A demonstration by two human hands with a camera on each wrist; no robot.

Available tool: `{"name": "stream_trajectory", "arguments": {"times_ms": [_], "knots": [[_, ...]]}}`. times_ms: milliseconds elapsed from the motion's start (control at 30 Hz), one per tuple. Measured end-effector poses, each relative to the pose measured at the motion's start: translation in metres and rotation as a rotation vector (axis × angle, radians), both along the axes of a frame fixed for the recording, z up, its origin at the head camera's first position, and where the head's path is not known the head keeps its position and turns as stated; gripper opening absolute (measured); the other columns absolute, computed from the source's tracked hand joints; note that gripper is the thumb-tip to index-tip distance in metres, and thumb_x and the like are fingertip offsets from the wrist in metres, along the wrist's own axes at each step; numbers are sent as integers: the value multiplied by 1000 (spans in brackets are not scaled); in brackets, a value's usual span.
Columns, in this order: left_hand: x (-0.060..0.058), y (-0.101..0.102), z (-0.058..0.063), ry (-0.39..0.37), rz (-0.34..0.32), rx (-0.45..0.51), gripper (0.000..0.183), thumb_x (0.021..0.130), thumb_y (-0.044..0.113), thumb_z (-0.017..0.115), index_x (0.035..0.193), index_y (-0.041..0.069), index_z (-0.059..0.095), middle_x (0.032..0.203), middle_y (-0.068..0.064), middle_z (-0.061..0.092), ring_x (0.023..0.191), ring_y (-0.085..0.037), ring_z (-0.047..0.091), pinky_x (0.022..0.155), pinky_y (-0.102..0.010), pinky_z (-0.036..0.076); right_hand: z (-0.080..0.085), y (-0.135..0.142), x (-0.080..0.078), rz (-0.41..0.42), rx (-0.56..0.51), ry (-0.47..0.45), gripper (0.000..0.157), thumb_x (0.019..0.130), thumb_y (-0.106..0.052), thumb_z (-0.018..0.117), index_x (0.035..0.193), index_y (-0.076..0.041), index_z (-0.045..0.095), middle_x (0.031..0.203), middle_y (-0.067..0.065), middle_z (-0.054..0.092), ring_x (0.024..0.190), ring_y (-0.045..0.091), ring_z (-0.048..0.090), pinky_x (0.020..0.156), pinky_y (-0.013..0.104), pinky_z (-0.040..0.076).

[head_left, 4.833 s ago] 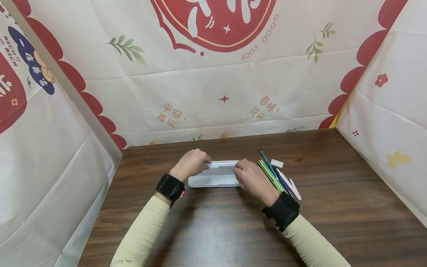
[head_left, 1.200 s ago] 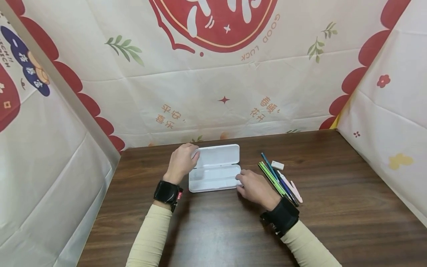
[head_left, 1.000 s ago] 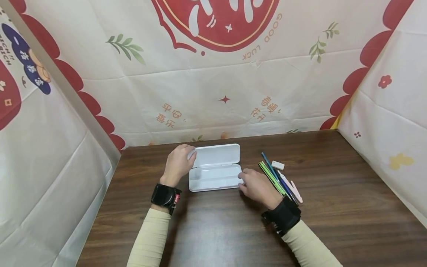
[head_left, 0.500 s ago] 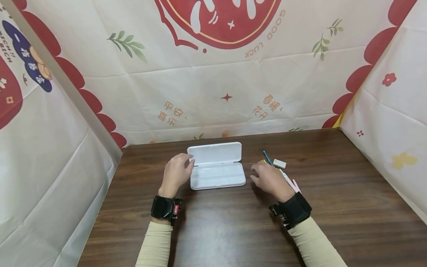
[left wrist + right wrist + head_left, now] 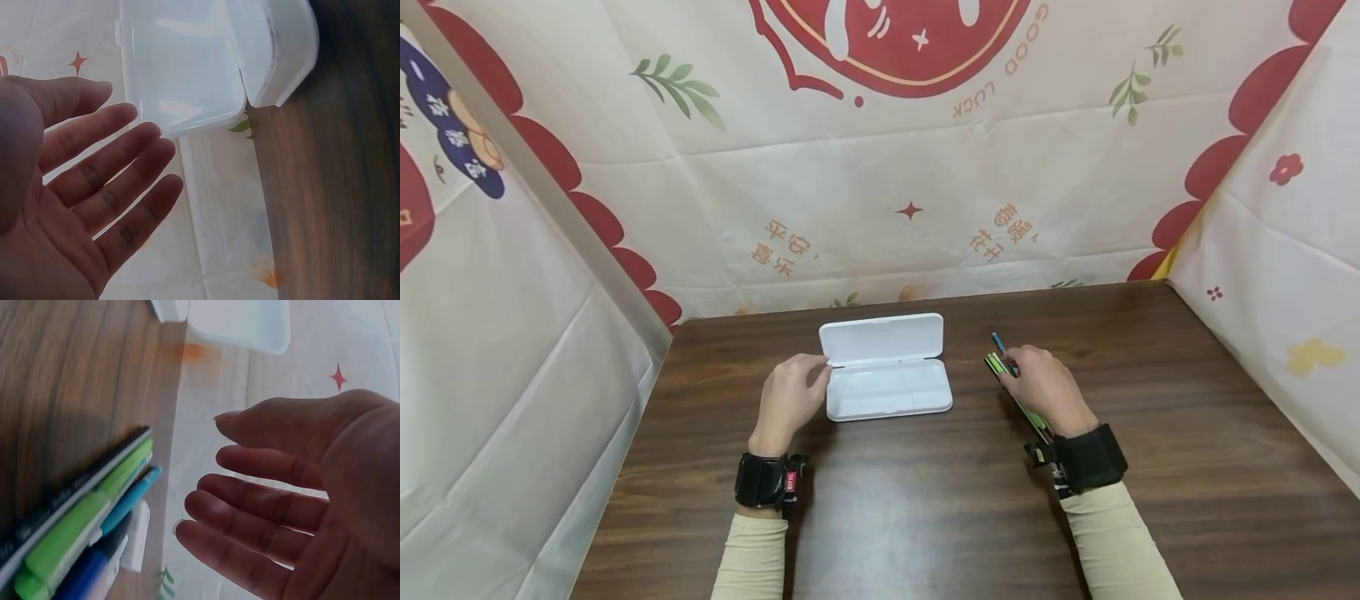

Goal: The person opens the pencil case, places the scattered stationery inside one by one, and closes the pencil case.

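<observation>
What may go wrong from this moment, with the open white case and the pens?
1. The pens lie close together near the right hand, so taking one might roll or drag its neighbours.
2. The white eraser sits close beside them and could be knocked aside.
3. The lid of the white case stands raised, with the left hand right by its left end; a bump might shift the case or close the lid.

Bright head view, dimmer wrist views
We see glare on the tabletop (image 5: 880,525), blurred pens (image 5: 65,534) at right wrist.
</observation>
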State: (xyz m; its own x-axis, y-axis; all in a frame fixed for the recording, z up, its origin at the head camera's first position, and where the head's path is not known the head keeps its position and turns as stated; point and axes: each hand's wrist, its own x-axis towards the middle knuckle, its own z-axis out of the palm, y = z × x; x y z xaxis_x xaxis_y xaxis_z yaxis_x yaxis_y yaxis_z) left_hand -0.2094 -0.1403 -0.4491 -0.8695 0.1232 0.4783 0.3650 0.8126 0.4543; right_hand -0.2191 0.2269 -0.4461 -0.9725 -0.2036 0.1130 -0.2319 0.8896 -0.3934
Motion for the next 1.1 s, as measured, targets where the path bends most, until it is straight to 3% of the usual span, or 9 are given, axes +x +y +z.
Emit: {"name": "stream_trajectory", "arguments": {"times_ms": [267, 400, 667, 1100], "knots": [[1, -5, 0, -41, -24, 12, 22, 87, 18, 64, 99, 3, 74, 98, -12, 74, 92, -23, 67, 78, -45, 56, -5, 9, -7, 3, 9, -37, 21, 86, -10, 63, 102, 2, 68, 80, 14, 61, 61, 21, 49, 52, 35, 39], [1, -5, -2, -59, -32, 11, 22, 87, 18, 65, 99, 3, 74, 97, -12, 74, 90, -23, 67, 77, -45, 56, -9, 7, -8, 1, 25, -85, 13, 84, -11, 65, 91, 0, 68, 71, 9, 57, 56, 20, 47, 48, 33, 37], [2, -3, -1, -88, -38, 12, 22, 88, 19, 64, 99, 4, 74, 98, -12, 74, 91, -23, 66, 79, -46, 55, -13, 2, -9, -15, 69, -103, 10, 82, -12, 69, 84, -2, 68, 78, 11, 63, 61, 21, 54, 53, 39, 46], [0, 1, 0, -99, -61, 14, 20, 88, 19, 63, 98, 6, 75, 97, -11, 74, 91, -22, 67, 79, -45, 55, -17, 1, -7, -91, 110, -186, 10, 81, -13, 67, 77, -5, 64, 68, 8, 59, 57, 22, 51, 49, 36, 42]]}}
